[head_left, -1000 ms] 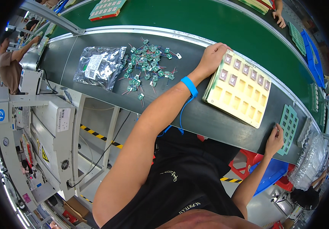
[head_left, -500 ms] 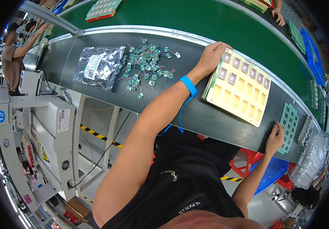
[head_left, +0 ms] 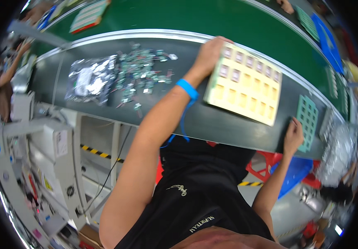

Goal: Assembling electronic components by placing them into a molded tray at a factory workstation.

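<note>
My left hand [head_left: 209,54], with a blue wrist strap [head_left: 188,90] on its wrist, grips the upper left corner of a cream tray [head_left: 219,96]. Rectangular pockets cover the tray; the top row and the first two pockets of the second row hold small brownish pieces [head_left: 236,75]. My right hand [head_left: 294,135] is by the table's near edge, beside a green plate with square holes [head_left: 307,120]. Its fingers are curled together; whatever they may hold is too small to make out.
Left of the tray lies a loose pile of small green circuit boards with wires [head_left: 139,68], beside a silvery bag [head_left: 91,81]. Beyond the dark work surface runs a green conveyor belt [head_left: 166,18]. Bubble wrap [head_left: 337,155] sits at the right end. A co-worker's hand [head_left: 286,6] shows far right.
The whole picture has shifted and blurred, as my head has moved. Both hands keep their places: the left at the tray's corner, the right beside the green plate.
</note>
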Available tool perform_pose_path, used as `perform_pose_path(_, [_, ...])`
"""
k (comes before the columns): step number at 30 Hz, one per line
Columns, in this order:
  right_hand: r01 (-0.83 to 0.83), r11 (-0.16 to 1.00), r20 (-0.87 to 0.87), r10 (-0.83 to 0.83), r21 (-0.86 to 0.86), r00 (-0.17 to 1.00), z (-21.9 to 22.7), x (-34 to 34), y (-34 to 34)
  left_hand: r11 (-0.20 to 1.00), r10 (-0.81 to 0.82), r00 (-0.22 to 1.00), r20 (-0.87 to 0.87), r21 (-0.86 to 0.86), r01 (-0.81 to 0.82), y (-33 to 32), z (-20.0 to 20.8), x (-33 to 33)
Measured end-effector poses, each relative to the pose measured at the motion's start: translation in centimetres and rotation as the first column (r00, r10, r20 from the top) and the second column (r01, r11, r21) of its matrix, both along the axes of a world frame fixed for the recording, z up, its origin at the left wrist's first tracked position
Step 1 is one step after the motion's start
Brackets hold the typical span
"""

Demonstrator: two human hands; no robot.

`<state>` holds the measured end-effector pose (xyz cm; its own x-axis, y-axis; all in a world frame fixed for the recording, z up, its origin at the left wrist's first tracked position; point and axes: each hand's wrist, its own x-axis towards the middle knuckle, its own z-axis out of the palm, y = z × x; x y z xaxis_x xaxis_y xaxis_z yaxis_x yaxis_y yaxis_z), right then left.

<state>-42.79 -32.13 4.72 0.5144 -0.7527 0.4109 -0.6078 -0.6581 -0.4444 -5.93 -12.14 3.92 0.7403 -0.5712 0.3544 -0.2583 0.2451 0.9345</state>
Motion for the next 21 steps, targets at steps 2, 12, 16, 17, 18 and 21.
perform_pose_path(2, [0.021, 1.000, -0.023, -0.021, 0.013, 1.000, 0.6, 0.6, 0.7, 0.989, 0.046, 0.975, 0.219, 0.125, -0.074, 0.3, -0.4, 0.4])
perform_pose_path(12, [0.063, 0.998, 0.078, -0.063, 0.004, 0.995, -0.1, 1.6, 1.2, 0.992, -0.017, 0.989, -0.147, 0.124, 0.036, 1.1, -0.7, 1.1])
perform_pose_path(16, [0.059, 0.998, 0.060, -0.059, 0.008, 0.996, -0.2, 1.4, 0.9, 0.994, -0.009, 0.987, -0.161, 0.104, 0.026, 0.6, -0.5, 0.9])
perform_pose_path(17, [0.057, 0.998, 0.053, -0.058, 0.007, 0.997, -0.2, 1.5, 0.9, 0.994, -0.017, 0.977, -0.213, 0.099, 0.039, 0.7, -0.4, 0.9])
perform_pose_path(18, [0.051, 0.999, 0.053, -0.051, 0.015, 0.997, -0.3, 1.5, 1.0, 0.994, -0.019, 0.964, -0.267, 0.097, 0.046, 1.0, -0.1, 0.6])
perform_pose_path(21, [0.066, 0.998, 0.050, -0.067, 0.013, 0.997, -0.3, 1.6, 0.7, 0.997, -0.052, 0.939, -0.340, 0.038, 0.069, 0.9, -0.1, 0.8])
